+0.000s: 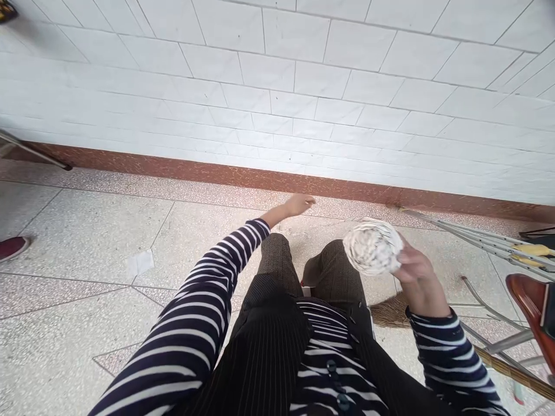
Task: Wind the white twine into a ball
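Observation:
My right hand is closed on the edge of a round white woven coil, held up beside my right knee. The coil looks made of pale strips wound in rings, and its surface is slightly blurred. Out past my left knee is my left hand, with its fingers curled together near the foot of the wall. Whatever those fingers may hold is too small to make out. Faint thin strands show between the left hand and my knees.
A tiled wall with a red-brown base strip rises in front. Metal crutches lean at the right, by a brown chair. A broom lies near my right leg. White paper and a person's red shoe are left.

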### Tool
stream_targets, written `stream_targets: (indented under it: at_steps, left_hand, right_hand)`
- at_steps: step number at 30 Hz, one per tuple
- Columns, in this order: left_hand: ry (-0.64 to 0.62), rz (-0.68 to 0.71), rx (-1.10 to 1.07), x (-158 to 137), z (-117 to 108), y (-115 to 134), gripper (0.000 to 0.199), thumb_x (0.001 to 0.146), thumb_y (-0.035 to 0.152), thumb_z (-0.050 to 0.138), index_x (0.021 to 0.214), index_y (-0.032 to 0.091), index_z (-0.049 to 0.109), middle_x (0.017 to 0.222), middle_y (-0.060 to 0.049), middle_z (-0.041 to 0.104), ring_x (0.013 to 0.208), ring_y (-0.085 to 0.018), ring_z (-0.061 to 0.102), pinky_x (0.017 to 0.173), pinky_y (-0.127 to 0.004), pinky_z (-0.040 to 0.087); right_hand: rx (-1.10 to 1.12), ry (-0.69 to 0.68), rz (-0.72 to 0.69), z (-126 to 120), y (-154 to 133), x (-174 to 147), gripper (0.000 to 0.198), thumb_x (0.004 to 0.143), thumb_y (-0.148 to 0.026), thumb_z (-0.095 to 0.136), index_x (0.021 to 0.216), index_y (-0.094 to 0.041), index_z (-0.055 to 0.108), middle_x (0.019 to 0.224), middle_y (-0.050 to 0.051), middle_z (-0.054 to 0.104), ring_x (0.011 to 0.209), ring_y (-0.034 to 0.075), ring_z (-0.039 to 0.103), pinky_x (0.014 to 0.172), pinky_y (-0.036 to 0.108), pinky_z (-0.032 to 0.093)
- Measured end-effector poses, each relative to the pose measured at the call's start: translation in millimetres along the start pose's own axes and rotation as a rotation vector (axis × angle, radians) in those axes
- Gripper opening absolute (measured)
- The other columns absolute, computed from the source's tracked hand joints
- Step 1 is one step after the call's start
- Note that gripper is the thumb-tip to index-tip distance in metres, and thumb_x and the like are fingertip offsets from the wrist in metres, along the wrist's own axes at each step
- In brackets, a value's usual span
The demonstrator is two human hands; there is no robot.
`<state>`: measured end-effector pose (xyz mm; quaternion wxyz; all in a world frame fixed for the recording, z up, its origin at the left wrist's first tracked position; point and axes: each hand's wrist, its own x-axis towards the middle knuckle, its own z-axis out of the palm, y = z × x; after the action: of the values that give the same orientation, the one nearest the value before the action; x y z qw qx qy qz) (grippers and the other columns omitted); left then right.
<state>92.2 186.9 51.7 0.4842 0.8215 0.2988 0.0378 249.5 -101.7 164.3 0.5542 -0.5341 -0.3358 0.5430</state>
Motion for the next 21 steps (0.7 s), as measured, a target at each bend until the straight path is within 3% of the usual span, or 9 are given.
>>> stream_targets:
  at_steps: [4, 8, 12, 14, 17, 21]
  left_hand:
    - [-0.132, 0.315, -0.541, -32.2, 49.5, 34.1, 0.04, 0.086, 0.039, 0.07, 0.121, 0.018, 0.071, 0.122, -0.011, 0.072, 0.117, -0.023, 0.064, 0.106, -0.041, 0.045]
    - [-0.055, 0.298, -0.698, -56.9, 73.8, 49.2, 0.041, 0.08, 0.043, 0.076, 0.11, 0.015, 0.074, 0.112, -0.012, 0.074, 0.108, -0.024, 0.068, 0.1, -0.039, 0.049]
    - [0.086, 0.297, -0.498, -66.3, 65.4, 50.6, 0.02, 0.083, 0.038, 0.074, 0.086, 0.018, 0.077, 0.094, -0.005, 0.076, 0.095, -0.02, 0.069, 0.1, -0.037, 0.048]
    - [0.11, 0.349, -0.405, -72.2, 54.5, 52.3, 0.022, 0.087, 0.037, 0.068, 0.079, 0.019, 0.076, 0.089, -0.003, 0.076, 0.094, -0.019, 0.068, 0.103, -0.037, 0.045]
    - [0.043, 0.371, -0.413, -88.0, 40.0, 57.5, 0.028, 0.091, 0.039, 0.062, 0.078, 0.018, 0.075, 0.092, -0.005, 0.076, 0.096, -0.019, 0.068, 0.101, -0.035, 0.046]
    - [-0.105, 0.26, -0.66, -109.6, 30.6, 65.0, 0.029, 0.088, 0.038, 0.063, 0.07, 0.016, 0.07, 0.081, -0.007, 0.075, 0.091, -0.02, 0.07, 0.095, -0.036, 0.049]
  right_hand:
    - [0.085, -0.038, 0.101, 3.2, 17.8, 28.5, 0.068, 0.057, -0.035, 0.08, 0.122, -0.026, 0.063, 0.122, 0.009, 0.07, 0.117, 0.035, 0.062, 0.099, 0.048, 0.05]
    - [0.08, -0.061, 0.136, 4.1, 30.6, 33.1, 0.064, 0.059, -0.034, 0.078, 0.121, -0.024, 0.063, 0.121, 0.009, 0.07, 0.113, 0.033, 0.063, 0.096, 0.045, 0.05]
    - [0.065, -0.046, 0.172, 4.0, 37.0, 29.9, 0.066, 0.057, -0.032, 0.079, 0.122, -0.027, 0.063, 0.118, 0.007, 0.07, 0.11, 0.034, 0.063, 0.09, 0.043, 0.05]
    - [0.069, -0.025, 0.188, 3.8, 42.5, 27.4, 0.067, 0.056, -0.031, 0.079, 0.121, -0.027, 0.063, 0.114, 0.006, 0.071, 0.107, 0.032, 0.063, 0.088, 0.041, 0.049]
    - [0.078, 0.001, 0.201, 2.3, 55.0, 23.2, 0.064, 0.055, -0.029, 0.081, 0.117, -0.026, 0.064, 0.108, 0.005, 0.071, 0.102, 0.03, 0.063, 0.085, 0.038, 0.048]
    - [-0.015, -0.044, 0.222, -1.5, 71.5, 19.1, 0.066, 0.059, -0.027, 0.083, 0.121, -0.026, 0.063, 0.105, 0.003, 0.069, 0.096, 0.027, 0.062, 0.082, 0.035, 0.046]
